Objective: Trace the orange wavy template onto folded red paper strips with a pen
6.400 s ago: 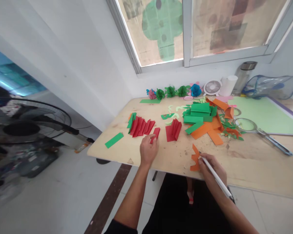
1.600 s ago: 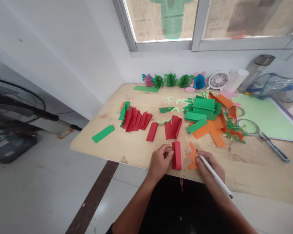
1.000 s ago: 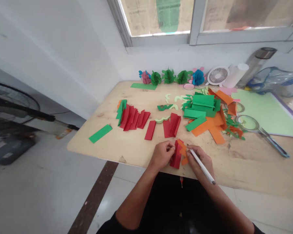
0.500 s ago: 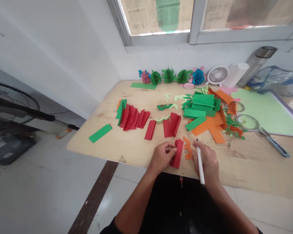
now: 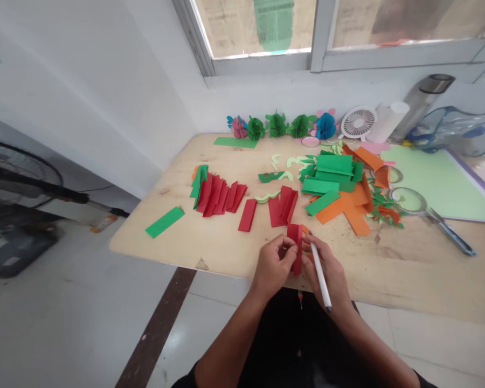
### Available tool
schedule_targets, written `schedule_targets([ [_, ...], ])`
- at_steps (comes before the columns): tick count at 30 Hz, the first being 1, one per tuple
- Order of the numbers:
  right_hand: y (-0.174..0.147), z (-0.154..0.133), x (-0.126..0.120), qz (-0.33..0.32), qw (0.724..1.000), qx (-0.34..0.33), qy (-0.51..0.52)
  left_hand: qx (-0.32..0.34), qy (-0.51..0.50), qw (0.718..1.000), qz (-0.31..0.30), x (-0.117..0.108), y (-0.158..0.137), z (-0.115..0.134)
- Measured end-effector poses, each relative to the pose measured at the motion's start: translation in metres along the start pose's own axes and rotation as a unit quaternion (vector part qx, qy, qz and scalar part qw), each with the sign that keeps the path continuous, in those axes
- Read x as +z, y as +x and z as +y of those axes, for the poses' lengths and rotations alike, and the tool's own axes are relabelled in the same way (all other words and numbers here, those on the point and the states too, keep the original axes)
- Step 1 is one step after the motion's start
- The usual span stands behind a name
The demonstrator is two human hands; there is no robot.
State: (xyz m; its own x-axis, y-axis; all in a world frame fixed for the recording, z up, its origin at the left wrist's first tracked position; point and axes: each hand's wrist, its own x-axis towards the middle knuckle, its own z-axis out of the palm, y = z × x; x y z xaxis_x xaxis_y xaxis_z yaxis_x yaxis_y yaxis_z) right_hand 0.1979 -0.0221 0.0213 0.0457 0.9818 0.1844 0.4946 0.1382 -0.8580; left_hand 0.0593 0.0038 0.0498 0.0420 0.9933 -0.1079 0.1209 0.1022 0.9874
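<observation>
My left hand [image 5: 275, 264] pinches a folded red paper strip [image 5: 295, 235] near the table's front edge. A white pen [image 5: 320, 276] lies slanted in my right hand [image 5: 332, 269], its dark end pointing down toward my lap. The fingertips of that hand are at the right side of the red strip; whether they grip it I cannot tell. An orange cut-out paper piece [image 5: 305, 229] is mostly hidden behind the right fingers. Just beyond the hands lie more folded red strips [image 5: 286, 206] and one separate red strip [image 5: 247, 215].
A row of pleated red paper [image 5: 216, 195] and a green strip [image 5: 165, 222] lie left. Green folded strips [image 5: 327, 186] and orange paper [image 5: 343, 207] are heaped right, near scissors [image 5: 448, 231] and a tape roll [image 5: 408, 199]. Behind stand paper ornaments [image 5: 277, 125] and a small fan [image 5: 359, 123].
My right hand has moved left with the pen, up to the red strip, and now covers most of the orange piece. The left hand has shifted slightly right and the strip stands more upright.
</observation>
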Motion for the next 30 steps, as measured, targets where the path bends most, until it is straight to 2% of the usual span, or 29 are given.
schedule_targets([
  [3, 0.001, -0.007, 0.0, 0.022, 0.998, 0.023, 0.052, 0.001, -0.022, 1.0, -0.013, 0.006, -0.003, 0.007],
  [10, 0.004, -0.012, -0.002, 0.042, 0.995, 0.008, 0.092, -0.022, -0.13, 0.991, -0.021, 0.009, -0.005, 0.016],
  [18, 0.004, -0.015, -0.005, 0.027, 0.983, 0.048, 0.176, -0.052, -0.158, 0.985, -0.035, 0.004, -0.003, 0.018],
  [30, 0.005, -0.014, -0.006, 0.025, 0.957, 0.113, 0.268, -0.036, -0.148, 0.988, -0.035, 0.001, -0.005, 0.017],
])
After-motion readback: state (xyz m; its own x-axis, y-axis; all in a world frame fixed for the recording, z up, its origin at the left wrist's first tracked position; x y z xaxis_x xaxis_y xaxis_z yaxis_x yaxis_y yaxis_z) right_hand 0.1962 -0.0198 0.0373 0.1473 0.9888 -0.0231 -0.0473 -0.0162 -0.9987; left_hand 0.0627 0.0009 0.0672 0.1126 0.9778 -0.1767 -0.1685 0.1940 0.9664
